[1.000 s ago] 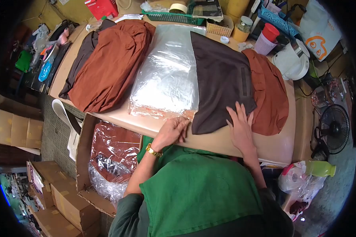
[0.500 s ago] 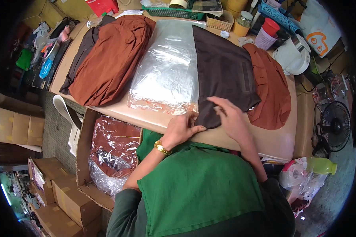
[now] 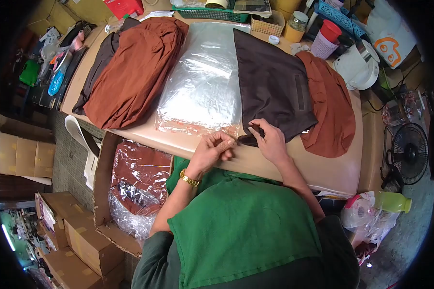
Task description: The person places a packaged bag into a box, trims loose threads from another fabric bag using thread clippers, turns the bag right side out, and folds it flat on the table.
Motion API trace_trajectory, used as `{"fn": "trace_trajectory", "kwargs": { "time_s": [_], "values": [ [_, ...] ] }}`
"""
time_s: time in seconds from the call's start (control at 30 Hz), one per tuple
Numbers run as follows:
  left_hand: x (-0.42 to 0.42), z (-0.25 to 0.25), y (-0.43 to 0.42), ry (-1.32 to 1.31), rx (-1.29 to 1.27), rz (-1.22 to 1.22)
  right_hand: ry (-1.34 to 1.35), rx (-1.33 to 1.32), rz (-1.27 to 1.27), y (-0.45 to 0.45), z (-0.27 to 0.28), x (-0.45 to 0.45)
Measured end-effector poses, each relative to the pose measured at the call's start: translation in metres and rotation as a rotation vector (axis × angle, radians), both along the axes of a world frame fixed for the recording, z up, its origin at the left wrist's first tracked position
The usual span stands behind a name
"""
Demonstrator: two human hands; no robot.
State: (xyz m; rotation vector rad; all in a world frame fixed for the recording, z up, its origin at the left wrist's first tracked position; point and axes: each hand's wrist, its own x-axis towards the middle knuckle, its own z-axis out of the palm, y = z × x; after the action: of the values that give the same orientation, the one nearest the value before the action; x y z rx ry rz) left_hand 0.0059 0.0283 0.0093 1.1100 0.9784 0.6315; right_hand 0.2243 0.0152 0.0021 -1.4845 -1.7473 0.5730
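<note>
A dark brown piece of clothing (image 3: 270, 77) lies on the padded table, its lower edge bunched up in front of me. My right hand (image 3: 271, 140) has its thumb and fingers bent onto that lower edge, gripping the cloth. Beside it, my left hand (image 3: 212, 153), with a gold watch at the wrist, is closed near the lower edge of a stack of clear plastic bags (image 3: 202, 86). Whether anything is pinched in its fingers is too small to tell. The dark cloth overlaps the right side of the bags.
Rust-brown garments lie in a pile (image 3: 135, 72) on the left and another (image 3: 330, 106) on the right of the table (image 3: 318, 168). An open carton (image 3: 101, 192) with bagged clothing stands below. Baskets, jars and a white kettle (image 3: 357, 65) line the back; a fan (image 3: 410, 151) is right.
The dark cloth's lower end has been drawn up from the table's front edge. My left hand has come off it and moved left; my right hand has moved down onto its edge.
</note>
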Motion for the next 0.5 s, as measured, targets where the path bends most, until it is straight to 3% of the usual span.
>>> {"fn": "trace_trajectory", "kwargs": {
  "time_s": [0.07, 0.13, 0.2, 0.23, 0.33, 0.5],
  "values": [
    [0.008, -0.003, -0.005, -0.564, -0.317, 0.129, 0.038, 0.017, -0.008, 0.000, -0.002, 0.003],
    [0.014, -0.003, -0.007, -0.723, -0.380, 0.114, 0.287, -0.144, -0.044, -0.002, 0.002, 0.005],
    [0.015, -0.009, -0.006, -0.943, -0.490, 0.088, 0.251, -0.016, -0.081, -0.006, 0.011, 0.004],
    [0.015, -0.006, -0.005, -0.944, -0.489, 0.088, 0.215, 0.108, -0.119, -0.009, 0.026, 0.001],
    [0.015, 0.003, -0.006, -0.951, -0.535, 0.102, 0.006, 0.069, -0.087, -0.030, 0.075, 0.000],
    [0.018, 0.000, -0.008, -0.930, -0.505, 0.108, -0.333, 0.269, 0.032, -0.036, 0.088, -0.007]
  ]
}}
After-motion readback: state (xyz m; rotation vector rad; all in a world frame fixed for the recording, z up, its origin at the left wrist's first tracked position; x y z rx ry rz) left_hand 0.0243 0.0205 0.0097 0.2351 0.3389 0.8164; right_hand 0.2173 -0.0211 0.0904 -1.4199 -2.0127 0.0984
